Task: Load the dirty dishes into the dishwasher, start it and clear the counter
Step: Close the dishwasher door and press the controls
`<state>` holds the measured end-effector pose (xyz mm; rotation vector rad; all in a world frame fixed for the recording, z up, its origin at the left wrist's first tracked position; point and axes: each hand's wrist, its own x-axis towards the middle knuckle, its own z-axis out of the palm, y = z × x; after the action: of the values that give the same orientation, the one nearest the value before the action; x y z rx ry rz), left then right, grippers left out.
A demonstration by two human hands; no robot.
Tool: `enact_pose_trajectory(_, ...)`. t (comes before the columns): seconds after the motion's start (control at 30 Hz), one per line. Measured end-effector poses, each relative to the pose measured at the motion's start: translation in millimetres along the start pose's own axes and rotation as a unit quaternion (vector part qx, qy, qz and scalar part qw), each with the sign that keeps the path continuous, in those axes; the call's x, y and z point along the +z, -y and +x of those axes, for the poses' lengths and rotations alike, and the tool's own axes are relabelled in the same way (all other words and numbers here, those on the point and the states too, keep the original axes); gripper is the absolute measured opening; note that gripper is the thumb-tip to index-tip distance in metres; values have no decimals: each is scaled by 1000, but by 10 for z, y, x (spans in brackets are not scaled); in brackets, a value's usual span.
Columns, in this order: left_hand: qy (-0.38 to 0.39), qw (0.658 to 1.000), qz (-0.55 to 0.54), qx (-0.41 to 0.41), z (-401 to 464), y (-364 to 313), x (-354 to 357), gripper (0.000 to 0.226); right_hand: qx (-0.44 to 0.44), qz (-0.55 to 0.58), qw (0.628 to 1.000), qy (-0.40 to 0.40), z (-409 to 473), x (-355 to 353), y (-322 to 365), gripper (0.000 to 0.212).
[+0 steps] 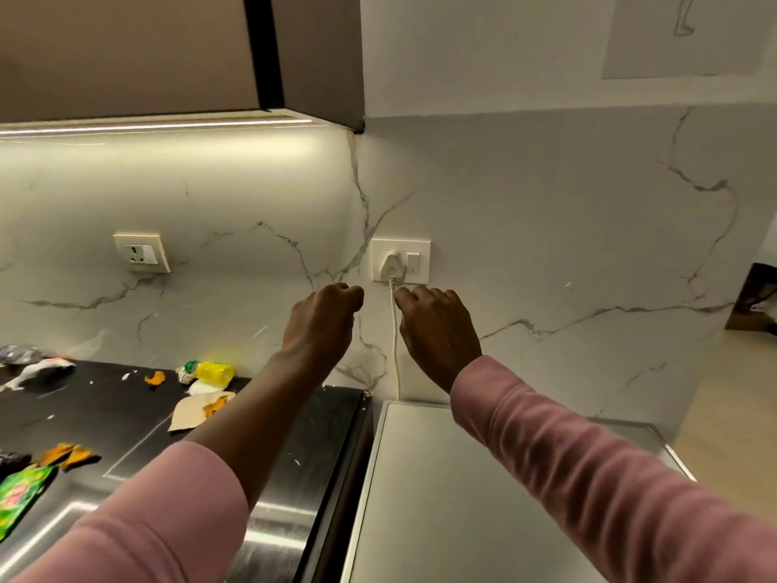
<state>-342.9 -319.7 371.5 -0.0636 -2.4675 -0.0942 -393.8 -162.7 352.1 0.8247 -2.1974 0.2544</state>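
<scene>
A white plug (391,268) sits in a wall socket plate (421,247) on the marble wall, with a white cord (395,351) hanging down behind the grey appliance top (441,490). A switch with a small red mark (413,263) is on the same plate. My left hand (321,319) is raised just left of the cord, fingers curled, holding nothing. My right hand (437,328) is raised just right of the cord below the plate, fingers bent, holding nothing. Neither hand touches the plug.
The dark counter (105,406) at left carries litter: a yellow plastic bottle (214,371), torn cardboard (197,410), orange peels (69,454), a green wrapper (19,496) and crumpled packets (29,363). A second socket (142,252) is on the wall. A brown cabinet (168,52) hangs overhead.
</scene>
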Motion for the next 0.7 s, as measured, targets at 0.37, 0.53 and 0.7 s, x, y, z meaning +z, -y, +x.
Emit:
enact_pose_trajectory(0.37, -30, 998, -24, 44, -1064, -140, -974, 19, 34, 14, 999, -4, -787, -1022, 994, 20)
enact_pose_trajectory(0.53, -12, 998, -48, 35, -1600, -163, -1292, 13, 75, 37, 996, -24, -1367, -1391, 1492, 22)
enact_pose_trajectory(0.7, 12, 998, -59, 6, -2126, -133, -1502, 7, 80, 13, 996, -21, -1857, -1729, 1732, 19)
